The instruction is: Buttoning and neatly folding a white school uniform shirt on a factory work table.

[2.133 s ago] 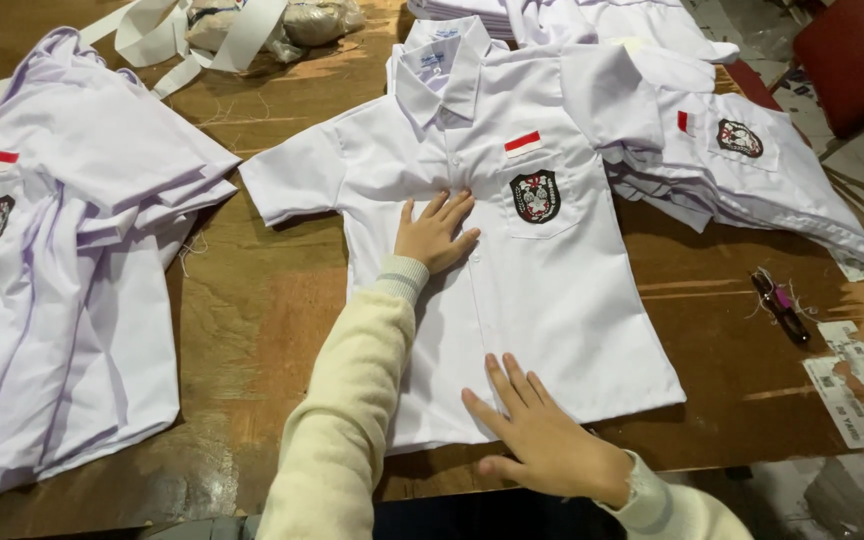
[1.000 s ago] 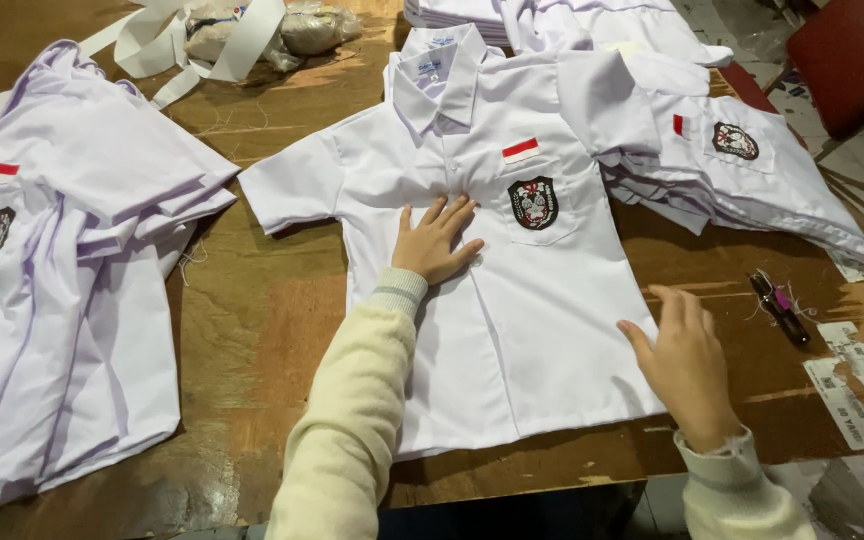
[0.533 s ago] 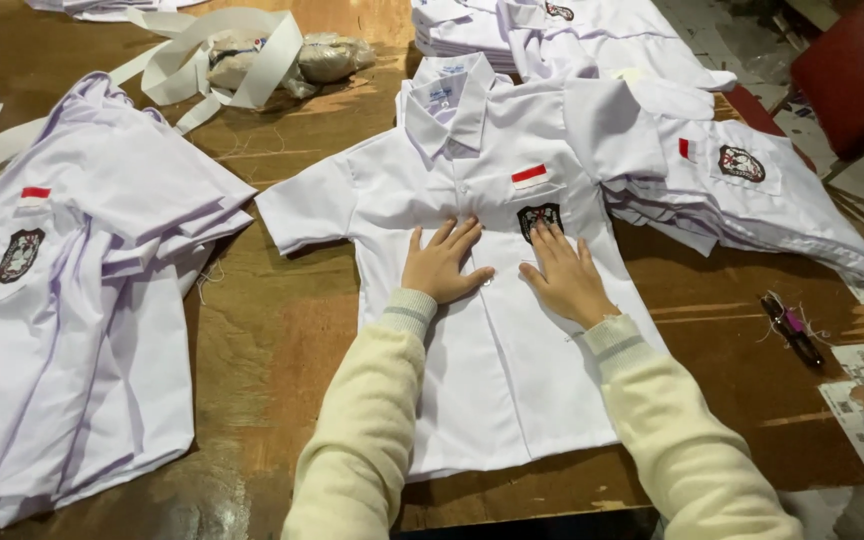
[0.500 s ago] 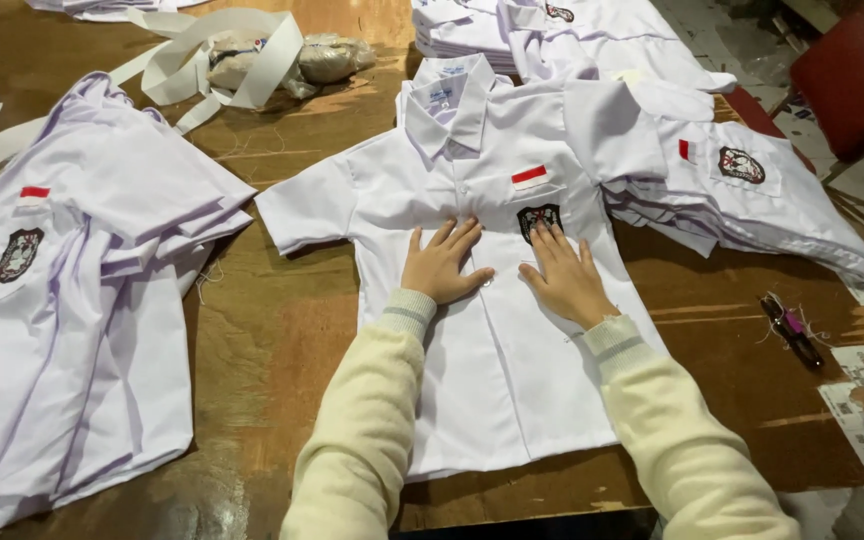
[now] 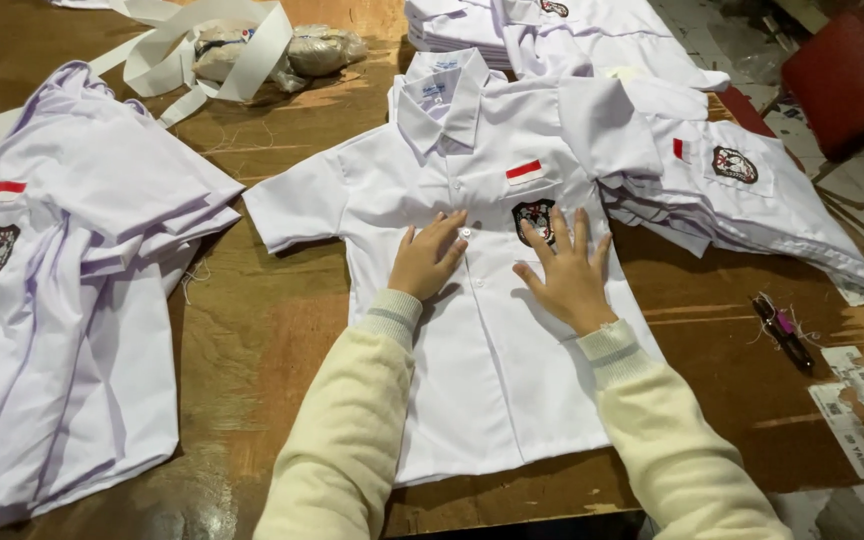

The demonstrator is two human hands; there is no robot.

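Since two seconds ago the right hand (image 5: 564, 272) has travelled from the near hem up to the chest of the white shirt (image 5: 492, 330), and now lies flat beside the left hand (image 5: 430, 258); both hands rest palm down, fingers spread wide, holding nothing; the left fingertips touch the buttoned front, the right fingertips reach the dark badge (image 5: 534, 218) on the pocket, under a small red-and-white patch (image 5: 524, 171); the shirt lies face up in the middle of the wooden table (image 5: 262, 330), collar far, hem near; a stack of like shirts (image 5: 62, 300) sits at the left, another pile (image 5: 742, 200) at the right overlaps the sleeve; a pen-like tool (image 5: 782, 332) lies near right; pressing unevenly could drag the cloth and wrinkle it, or snag that buried sleeve.
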